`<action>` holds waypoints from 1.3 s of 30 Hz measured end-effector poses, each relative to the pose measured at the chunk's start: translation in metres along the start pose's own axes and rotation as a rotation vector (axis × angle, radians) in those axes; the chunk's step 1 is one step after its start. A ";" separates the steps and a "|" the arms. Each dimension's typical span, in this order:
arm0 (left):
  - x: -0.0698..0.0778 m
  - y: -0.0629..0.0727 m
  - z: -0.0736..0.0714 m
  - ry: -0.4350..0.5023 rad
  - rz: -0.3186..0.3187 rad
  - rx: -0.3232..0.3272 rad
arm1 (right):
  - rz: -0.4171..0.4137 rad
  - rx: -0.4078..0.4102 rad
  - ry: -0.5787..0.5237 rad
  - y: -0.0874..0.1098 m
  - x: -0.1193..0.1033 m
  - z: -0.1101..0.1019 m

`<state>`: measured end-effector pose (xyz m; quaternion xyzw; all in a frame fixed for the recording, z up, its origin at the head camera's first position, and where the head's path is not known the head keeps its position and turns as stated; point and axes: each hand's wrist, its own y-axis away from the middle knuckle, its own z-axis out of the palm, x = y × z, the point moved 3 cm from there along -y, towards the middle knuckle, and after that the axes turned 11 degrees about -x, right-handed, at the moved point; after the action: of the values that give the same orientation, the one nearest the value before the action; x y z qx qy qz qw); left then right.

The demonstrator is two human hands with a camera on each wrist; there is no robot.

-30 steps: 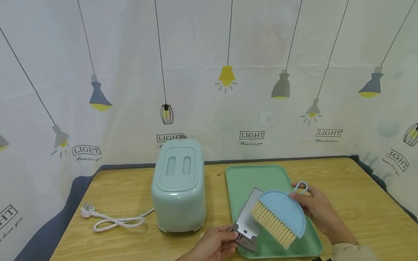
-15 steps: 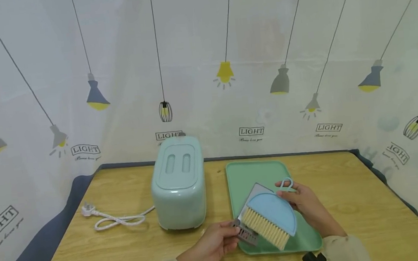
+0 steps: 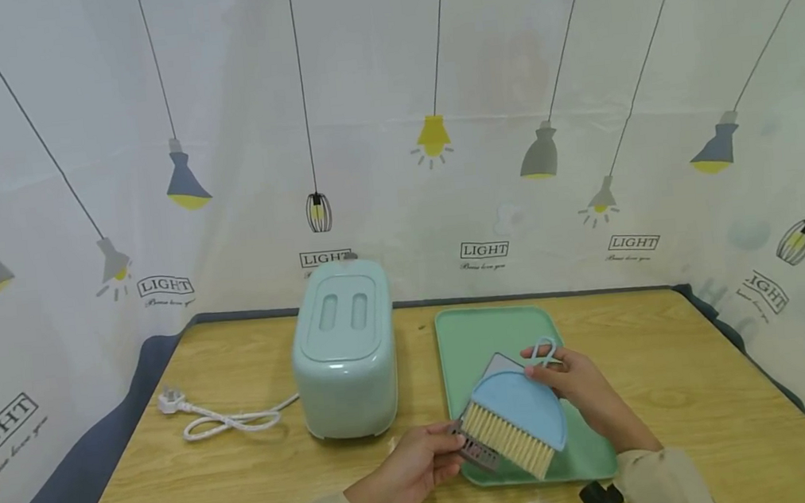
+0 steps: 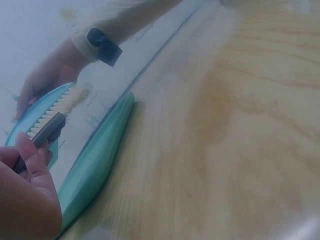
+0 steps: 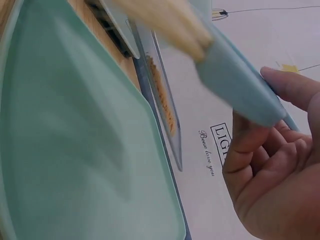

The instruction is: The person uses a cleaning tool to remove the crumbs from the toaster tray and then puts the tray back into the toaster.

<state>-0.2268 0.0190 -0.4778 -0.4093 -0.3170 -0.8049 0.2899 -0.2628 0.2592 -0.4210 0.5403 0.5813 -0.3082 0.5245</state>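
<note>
My left hand pinches the grey-brown slotted end of a crumb tray, tilted above the green tray. Orange-brown crumbs lie on its flat plate in the right wrist view. Between thumb and fingers, my right hand holds a light blue half-round hand brush near its looped hanger. The cream bristles hang over the crumb tray and hide much of its plate in the head view; whether they touch it I cannot tell. In the left wrist view the brush stands just beyond the slotted end.
A pale mint toaster with a lid on top stands left of the green tray. Its white cord and plug lie looped on the wooden table. Behind hangs a cloth printed with lamps.
My right hand has carried the brush left and over the crumb tray, so the bristles now sit by its slotted end. My left hand keeps its grip, nearly in place.
</note>
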 end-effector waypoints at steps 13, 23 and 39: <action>0.000 0.000 0.000 0.006 -0.014 0.022 | -0.015 -0.107 0.145 0.004 -0.001 0.016; 0.001 0.001 -0.001 0.006 -0.025 0.018 | -0.019 -0.118 0.164 0.005 -0.002 0.015; -0.002 0.002 -0.004 -0.007 -0.031 0.027 | 0.011 0.079 0.250 0.001 0.004 0.002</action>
<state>-0.2260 0.0150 -0.4803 -0.4033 -0.3352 -0.8034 0.2820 -0.2606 0.2590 -0.4245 0.5979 0.6268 -0.2581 0.4278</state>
